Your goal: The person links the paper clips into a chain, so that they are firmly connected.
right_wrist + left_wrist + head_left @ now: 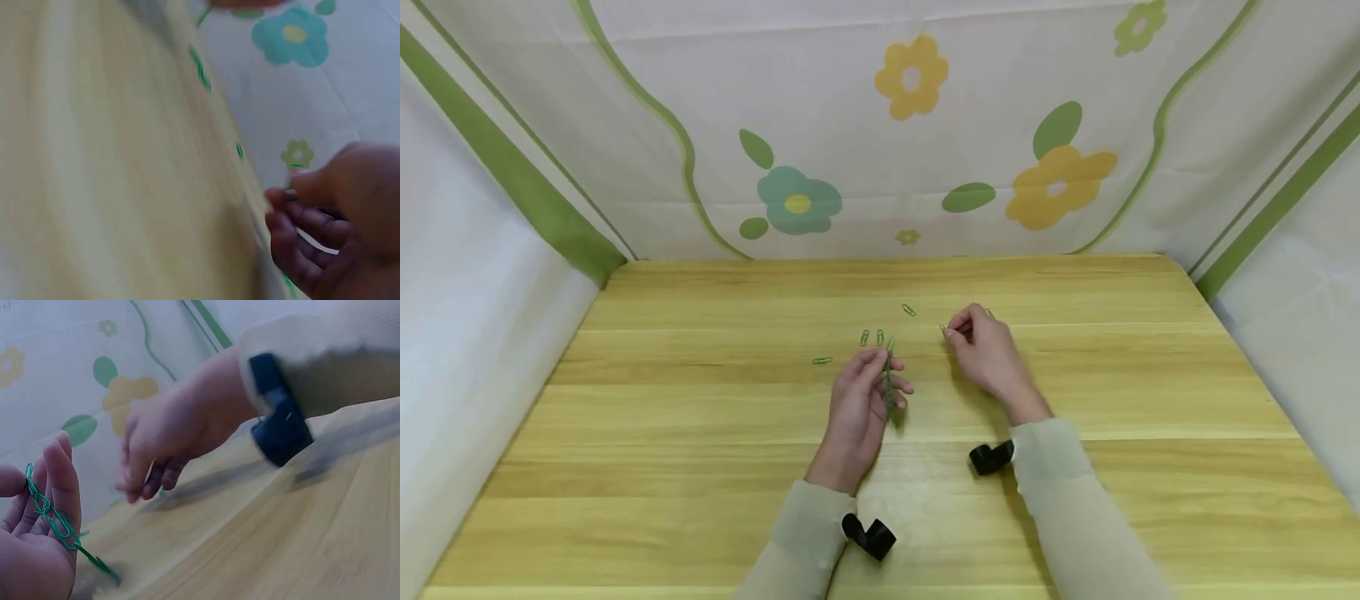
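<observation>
My left hand (857, 400) pinches the upper end of a chain of linked green paper clips (57, 526) between thumb and forefinger. The chain hangs down across the other fingers, its lower end below the hand. To the right, my right hand (988, 350) pinches a single green paper clip (943, 330) at its thumb and fingertips, low over the table. In the right wrist view the right hand (340, 219) is blurred, with the clip mostly hidden between the fingertips.
Several loose green paper clips lie on the wooden table (700, 467): one clip (908, 310) towards the back, a pair beyond the left hand, another clip (822, 361) further left, and a clip (988, 313) just behind the right hand. A flower-patterned curtain (865, 133) stands behind the table.
</observation>
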A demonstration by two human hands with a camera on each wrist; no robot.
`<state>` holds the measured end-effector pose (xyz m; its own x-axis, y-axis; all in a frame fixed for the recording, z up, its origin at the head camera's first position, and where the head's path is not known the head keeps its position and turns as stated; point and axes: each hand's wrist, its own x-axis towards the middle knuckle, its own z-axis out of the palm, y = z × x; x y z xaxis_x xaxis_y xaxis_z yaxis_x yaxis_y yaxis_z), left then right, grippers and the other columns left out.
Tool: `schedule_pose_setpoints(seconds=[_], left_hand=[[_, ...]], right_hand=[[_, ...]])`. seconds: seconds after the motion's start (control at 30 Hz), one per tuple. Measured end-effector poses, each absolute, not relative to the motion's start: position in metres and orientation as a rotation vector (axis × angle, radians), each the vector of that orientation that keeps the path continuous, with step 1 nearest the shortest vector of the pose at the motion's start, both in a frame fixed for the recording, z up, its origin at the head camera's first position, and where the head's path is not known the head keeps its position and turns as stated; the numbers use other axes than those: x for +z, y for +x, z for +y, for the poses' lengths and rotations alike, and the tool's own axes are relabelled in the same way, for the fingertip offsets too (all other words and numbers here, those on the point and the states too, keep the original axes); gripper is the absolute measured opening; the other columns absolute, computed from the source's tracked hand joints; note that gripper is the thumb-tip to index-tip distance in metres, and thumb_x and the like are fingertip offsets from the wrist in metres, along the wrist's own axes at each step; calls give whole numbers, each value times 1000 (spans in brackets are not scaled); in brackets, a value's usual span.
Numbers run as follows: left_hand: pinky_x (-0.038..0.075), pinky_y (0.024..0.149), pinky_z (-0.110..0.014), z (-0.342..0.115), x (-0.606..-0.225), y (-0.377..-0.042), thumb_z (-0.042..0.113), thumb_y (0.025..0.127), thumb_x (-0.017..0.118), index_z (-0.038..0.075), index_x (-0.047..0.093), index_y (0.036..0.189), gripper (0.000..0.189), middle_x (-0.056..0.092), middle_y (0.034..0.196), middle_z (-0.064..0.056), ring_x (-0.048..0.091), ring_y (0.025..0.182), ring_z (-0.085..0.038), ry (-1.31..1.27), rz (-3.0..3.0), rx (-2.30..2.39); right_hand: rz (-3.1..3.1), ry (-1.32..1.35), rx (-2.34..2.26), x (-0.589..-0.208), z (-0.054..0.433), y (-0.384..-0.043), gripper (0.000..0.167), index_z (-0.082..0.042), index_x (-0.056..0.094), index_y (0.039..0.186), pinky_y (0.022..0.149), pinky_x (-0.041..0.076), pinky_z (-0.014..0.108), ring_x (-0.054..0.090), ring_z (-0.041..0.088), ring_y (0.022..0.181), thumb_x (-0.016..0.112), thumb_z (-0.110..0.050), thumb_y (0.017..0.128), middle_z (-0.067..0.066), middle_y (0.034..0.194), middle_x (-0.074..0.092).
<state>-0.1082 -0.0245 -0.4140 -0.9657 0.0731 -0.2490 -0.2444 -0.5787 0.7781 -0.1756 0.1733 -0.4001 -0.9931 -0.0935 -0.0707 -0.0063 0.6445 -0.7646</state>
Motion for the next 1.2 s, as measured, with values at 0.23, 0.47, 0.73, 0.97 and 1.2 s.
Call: schedule_pose_setpoints(seconds=[0.23, 0.47, 0.73, 0.97, 1.2], left_hand=[[57, 59, -23, -27, -416, -109, 22, 114, 57, 8, 60, 121, 15, 71, 104, -3, 70, 73, -12, -269, 1399, 2638], [57, 56, -25, -24, -413, -111, 18, 112, 60, 8, 62, 121, 14, 73, 102, -7, 69, 68, -14, -256, 1544, 2621], [59, 52, -28, -24, -415, -110, 18, 112, 61, 2, 62, 126, 22, 76, 95, -10, 71, 63, -15, -217, 1731, 2593], [59, 50, -29, -22, -416, -109, 17, 111, 62, 3, 64, 122, 18, 77, 90, -7, 71, 60, -15, -200, 1833, 2559], [58, 49, -28, -22, -417, -108, 15, 111, 61, 3, 65, 121, 16, 77, 87, -4, 70, 59, -14, -196, 1827, 2559]], right_hand=[[2067, 247, -2241, -412, 136, -139, 19, 3, 59, 125, 76, 65, 25, 77, 12, 80, 63, -4, 108, 10, 98, 80], [2004, 217, -2396, -415, 124, -132, 25, 4, 62, 128, 85, 66, 27, 80, 12, 88, 65, 7, 103, 17, 109, 80], [1934, 179, -2510, -417, 131, -131, 19, 4, 63, 122, 86, 68, 34, 82, 18, 88, 68, 1, 104, 3, 98, 83], [1944, 119, -2528, -416, 129, -129, 19, 5, 68, 120, 81, 67, 30, 81, 16, 84, 71, 1, 102, -1, 96, 83], [1958, 95, -2543, -416, 127, -128, 15, 5, 73, 113, 78, 67, 30, 79, 15, 80, 74, 4, 98, -1, 91, 82]])
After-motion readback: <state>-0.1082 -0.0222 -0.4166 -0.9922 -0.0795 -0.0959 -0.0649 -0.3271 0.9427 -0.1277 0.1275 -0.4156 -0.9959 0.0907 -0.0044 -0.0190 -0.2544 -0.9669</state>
